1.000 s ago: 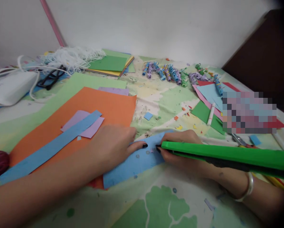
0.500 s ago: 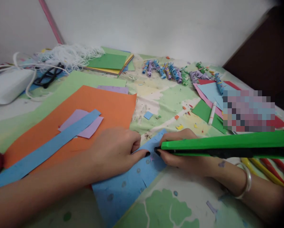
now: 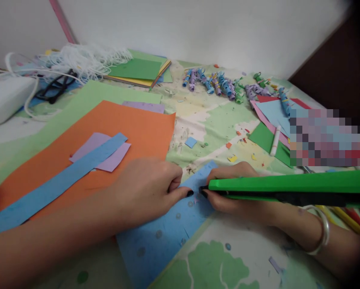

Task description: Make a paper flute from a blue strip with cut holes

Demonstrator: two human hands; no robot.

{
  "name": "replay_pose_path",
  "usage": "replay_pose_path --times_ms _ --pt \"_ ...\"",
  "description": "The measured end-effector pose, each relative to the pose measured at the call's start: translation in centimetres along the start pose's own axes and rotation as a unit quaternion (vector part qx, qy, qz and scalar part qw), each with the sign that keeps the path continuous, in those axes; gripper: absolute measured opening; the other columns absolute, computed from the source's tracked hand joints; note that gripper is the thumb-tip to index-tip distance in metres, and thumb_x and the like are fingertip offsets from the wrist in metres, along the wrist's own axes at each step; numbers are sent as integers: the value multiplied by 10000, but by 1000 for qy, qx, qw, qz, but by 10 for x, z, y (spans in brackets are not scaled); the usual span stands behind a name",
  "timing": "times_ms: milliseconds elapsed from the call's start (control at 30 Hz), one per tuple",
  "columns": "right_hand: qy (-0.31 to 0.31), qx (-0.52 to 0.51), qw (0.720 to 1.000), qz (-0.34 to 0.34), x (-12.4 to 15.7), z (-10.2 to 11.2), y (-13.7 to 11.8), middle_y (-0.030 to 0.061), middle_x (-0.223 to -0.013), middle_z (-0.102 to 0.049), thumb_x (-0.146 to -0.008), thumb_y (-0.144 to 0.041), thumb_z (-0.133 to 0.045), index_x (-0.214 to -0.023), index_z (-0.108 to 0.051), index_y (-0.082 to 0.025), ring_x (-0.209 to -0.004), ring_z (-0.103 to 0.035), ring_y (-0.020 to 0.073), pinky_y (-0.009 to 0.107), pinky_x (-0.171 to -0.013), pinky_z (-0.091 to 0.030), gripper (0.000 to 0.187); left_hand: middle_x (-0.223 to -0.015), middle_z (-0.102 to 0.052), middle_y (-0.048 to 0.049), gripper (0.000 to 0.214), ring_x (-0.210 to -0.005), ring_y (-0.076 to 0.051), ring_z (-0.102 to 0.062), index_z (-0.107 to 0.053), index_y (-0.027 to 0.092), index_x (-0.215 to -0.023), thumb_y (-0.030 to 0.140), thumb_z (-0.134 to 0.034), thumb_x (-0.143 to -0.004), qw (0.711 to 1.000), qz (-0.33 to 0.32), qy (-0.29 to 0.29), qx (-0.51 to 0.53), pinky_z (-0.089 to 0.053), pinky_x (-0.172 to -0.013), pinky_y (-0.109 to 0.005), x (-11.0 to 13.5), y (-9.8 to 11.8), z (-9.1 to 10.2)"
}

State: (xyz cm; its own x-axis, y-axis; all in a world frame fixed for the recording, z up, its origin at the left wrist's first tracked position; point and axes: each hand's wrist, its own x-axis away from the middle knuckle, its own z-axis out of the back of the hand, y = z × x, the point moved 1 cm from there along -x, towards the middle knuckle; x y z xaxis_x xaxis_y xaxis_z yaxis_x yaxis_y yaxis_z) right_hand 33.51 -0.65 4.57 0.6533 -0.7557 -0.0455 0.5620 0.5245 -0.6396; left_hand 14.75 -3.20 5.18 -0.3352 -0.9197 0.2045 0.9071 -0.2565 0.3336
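Note:
A blue sheet of paper (image 3: 156,253) with a row of grey round spots and small slits lies at a slant in front of me. Resting on its upper left side, my left hand (image 3: 152,182) has curled fingers, with the thumb pressing on the paper. Close to that thumb, my right hand (image 3: 237,192) pinches a long, slim green-and-black tool (image 3: 294,182). The tool's dark tip is at the paper; whether it touches is hard to see, and its exact kind is unclear. A silver bangle (image 3: 324,230) circles the right wrist.
An orange sheet (image 3: 144,128) carries a purple piece (image 3: 115,158) and a blue strip (image 3: 80,172). Rolled paper tubes (image 3: 225,86) lie at the back. White string (image 3: 86,60), stacked paper (image 3: 138,72) and glasses (image 3: 55,86) are farther left. A marker (image 3: 275,140) lies on the right.
The whole view has shifted slightly, so the far things sit higher in the picture. Both hands keep almost the same places on the blue paper.

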Motion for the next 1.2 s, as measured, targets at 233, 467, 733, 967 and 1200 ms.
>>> replay_pose_path --times_ms 233,467,733,967,1200 --pt "28 20 999 36 -2 -2 -2 -43 -434 -448 -675 -168 -511 -508 -513 -158 -409 -337 47 197 -416 -263 167 -557 -521 -5 341 -486 -128 -420 -501 195 -597 454 -468 -817 1000 -3 -18 -13 -175 -468 -271 0 1 1" --pt "7 33 999 36 -2 0 0 -41 -448 -457 -677 -168 -510 -522 -523 -158 -416 -359 53 191 -415 -272 155 -569 -518 -11 340 -496 -130 -422 -514 191 -613 445 -450 -830 999 -4 -28 -22 -170 -474 -273 1 3 3" --pt "13 33 999 28 -1 1 -2 -30 -443 -491 -666 -139 -528 -526 -557 -151 -413 -375 52 192 -406 -279 143 -548 -534 -9 349 -490 -130 -422 -510 191 -569 459 -488 -791 1000 9 -5 4 -177 -467 -266 0 1 1" --pt "-8 0 996 90 0 1 11 -51 -512 -518 -721 -164 -584 -611 -583 -154 -464 -411 41 151 -446 -312 111 -451 -520 7 334 -441 -118 -430 -481 187 -467 376 -530 -738 996 44 4 76 -202 -441 -244 10 8 -3" --pt "-48 -47 997 35 -6 4 7 -61 -531 -465 -741 -154 -552 -625 -563 -145 -498 -396 43 138 -447 -320 117 -553 -606 -6 243 -492 -141 -510 -592 206 -618 410 -526 -731 983 112 23 146 -242 -442 -235 -2 7 -2"
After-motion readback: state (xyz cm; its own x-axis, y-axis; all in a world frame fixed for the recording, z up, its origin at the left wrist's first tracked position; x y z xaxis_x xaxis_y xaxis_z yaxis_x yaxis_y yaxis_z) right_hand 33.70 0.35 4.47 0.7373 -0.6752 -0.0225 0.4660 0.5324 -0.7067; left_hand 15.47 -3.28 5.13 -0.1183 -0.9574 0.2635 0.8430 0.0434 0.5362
